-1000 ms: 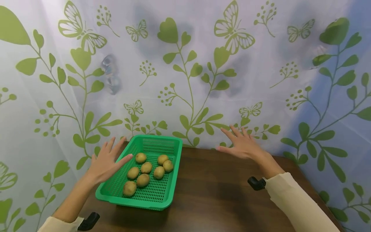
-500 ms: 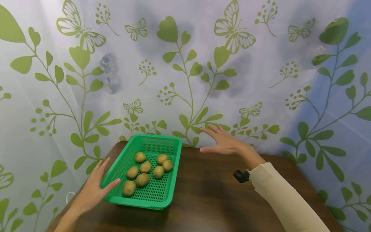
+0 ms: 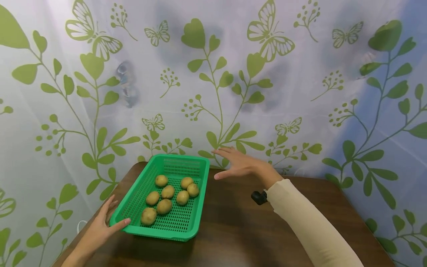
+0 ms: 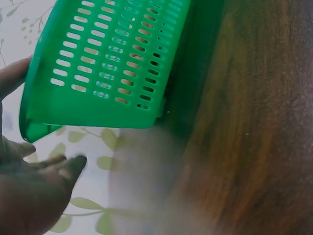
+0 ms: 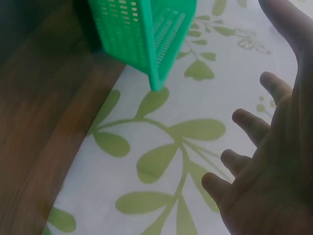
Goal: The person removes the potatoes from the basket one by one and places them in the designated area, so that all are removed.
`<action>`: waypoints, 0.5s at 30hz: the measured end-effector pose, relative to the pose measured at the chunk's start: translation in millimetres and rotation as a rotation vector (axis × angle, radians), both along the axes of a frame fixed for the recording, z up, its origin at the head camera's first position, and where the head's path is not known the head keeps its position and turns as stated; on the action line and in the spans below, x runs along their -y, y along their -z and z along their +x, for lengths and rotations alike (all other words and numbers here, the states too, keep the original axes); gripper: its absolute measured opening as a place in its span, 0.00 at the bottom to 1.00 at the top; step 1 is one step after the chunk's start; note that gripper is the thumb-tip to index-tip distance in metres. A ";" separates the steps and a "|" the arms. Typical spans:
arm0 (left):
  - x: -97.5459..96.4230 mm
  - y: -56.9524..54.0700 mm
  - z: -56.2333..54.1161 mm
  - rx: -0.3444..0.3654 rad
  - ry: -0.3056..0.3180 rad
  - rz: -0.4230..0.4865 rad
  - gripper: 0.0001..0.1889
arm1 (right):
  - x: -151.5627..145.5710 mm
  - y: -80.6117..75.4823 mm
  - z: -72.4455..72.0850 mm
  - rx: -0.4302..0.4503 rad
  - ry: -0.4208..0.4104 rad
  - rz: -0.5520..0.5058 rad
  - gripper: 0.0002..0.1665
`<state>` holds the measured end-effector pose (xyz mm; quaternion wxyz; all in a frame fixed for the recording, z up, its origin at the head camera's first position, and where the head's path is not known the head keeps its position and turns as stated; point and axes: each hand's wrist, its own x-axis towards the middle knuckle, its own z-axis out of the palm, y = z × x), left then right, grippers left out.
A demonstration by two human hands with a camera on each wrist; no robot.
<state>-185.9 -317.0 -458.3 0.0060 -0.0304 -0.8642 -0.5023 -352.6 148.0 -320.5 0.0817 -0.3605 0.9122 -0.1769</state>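
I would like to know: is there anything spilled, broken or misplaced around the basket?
Nothing stands out. The basket stands upright on the table with no visible damage, and the potatoes all lie inside it; no spill shows.

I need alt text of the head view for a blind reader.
A green basket with eight potatoes stands on a brown table. A person's left hand is at the basket's near left corner; the right hand hovers, open, beside the far right corner.
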 end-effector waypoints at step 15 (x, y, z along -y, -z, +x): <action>7.9 14.4 -6.4 0.078 0.103 0.405 0.43 | 55.5 13.2 -17.4 0.141 -0.083 -0.072 0.58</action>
